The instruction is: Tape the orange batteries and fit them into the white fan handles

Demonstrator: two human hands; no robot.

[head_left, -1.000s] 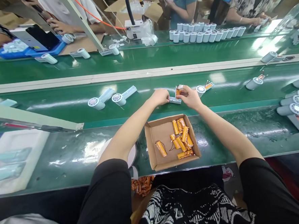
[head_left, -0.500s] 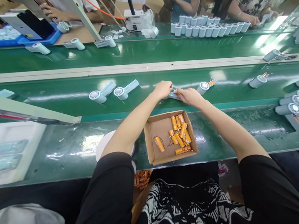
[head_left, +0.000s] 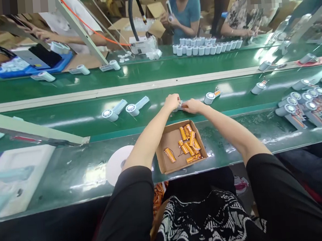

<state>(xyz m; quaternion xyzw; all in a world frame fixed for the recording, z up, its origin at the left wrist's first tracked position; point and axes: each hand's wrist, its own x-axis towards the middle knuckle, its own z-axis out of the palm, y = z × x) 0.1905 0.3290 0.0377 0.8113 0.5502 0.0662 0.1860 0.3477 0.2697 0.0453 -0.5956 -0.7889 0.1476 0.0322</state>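
Note:
On the green belt, a light-blue handheld fan body (head_left: 176, 109) lies between my hands, mostly covered by fingers. My left hand (head_left: 172, 102) bends over its round head with fingertips pinched together; what they grip, if anything, is too small to make out. From the right, my right hand (head_left: 193, 106) has its fingers closed on the fan's handle. In front of both wrists, a cardboard box (head_left: 166, 135) holds several orange wired batteries (head_left: 190, 147). One orange battery (head_left: 170, 155) lies apart at the left of the box.
Two fan bodies (head_left: 132, 109) lie left on the belt; another with an orange battery in its handle (head_left: 210, 98) lies right. Several fans (head_left: 286, 110) crowd the right edge. A white disc (head_left: 116, 163) is by my left forearm. Co-workers stand behind rows of fan heads (head_left: 207, 50).
The camera view has shifted and tilted. My right hand has closed in toward my left over the fan, and the orange piece at its fingertips is now hidden.

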